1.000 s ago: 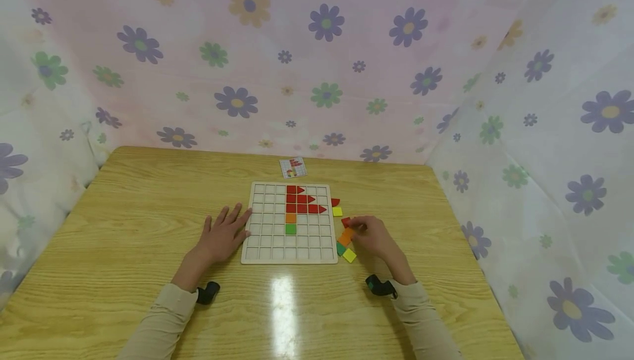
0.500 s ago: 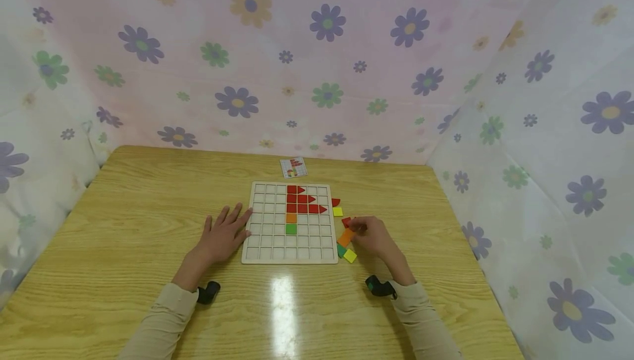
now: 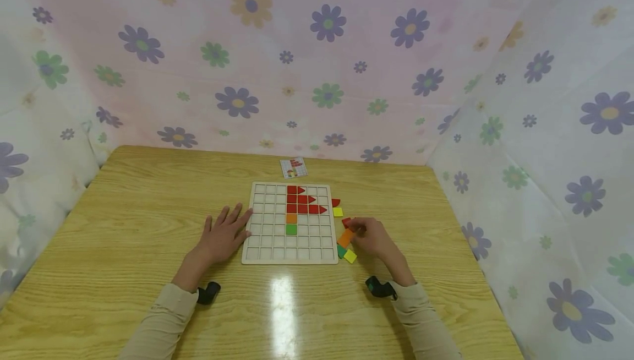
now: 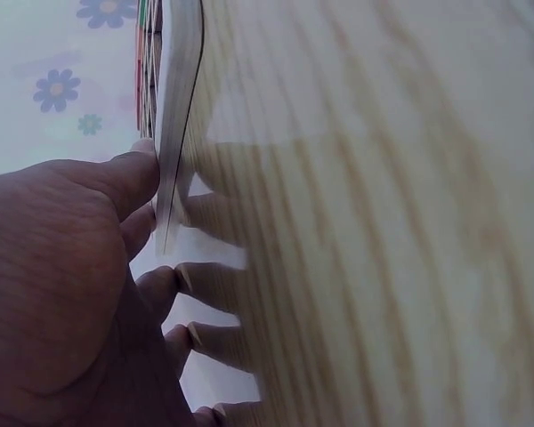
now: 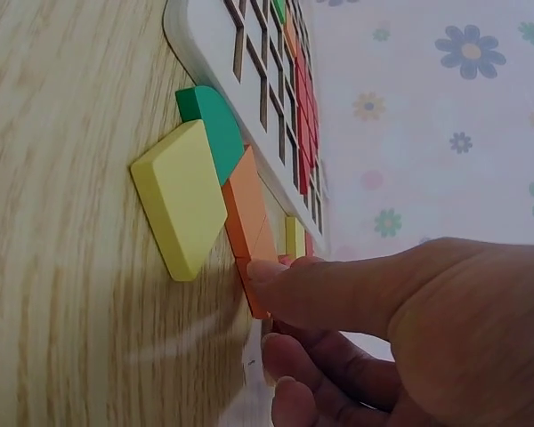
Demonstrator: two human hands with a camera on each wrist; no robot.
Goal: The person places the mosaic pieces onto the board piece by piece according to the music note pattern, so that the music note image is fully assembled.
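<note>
A pale wooden grid board [image 3: 258, 258] lies flat on the table, with red pieces [image 3: 297, 199], an orange square [image 3: 291, 218] and a green square [image 3: 291, 229] set in its cells. Spread flat at the board's left side, my left hand [image 3: 225, 239] touches its edge with thumb and index finger; the left wrist view shows the thumb against the board's edge [image 4: 180, 89]. To the board's right, my right hand [image 3: 371, 236] pinches an orange block [image 5: 260, 245] between thumb and index finger. Another orange piece [image 5: 243, 191] adjoins it. The fingers partly hide a red piece [image 3: 346, 222].
Beside the right edge lie a green curved block [image 5: 215, 133], a yellow square [image 5: 182, 200], another yellow square [image 3: 338, 212] and a red piece [image 3: 336, 202]. Behind the board lies a pattern card [image 3: 294, 167]. Flowered cloth [image 3: 327, 96] encloses the table's back and sides.
</note>
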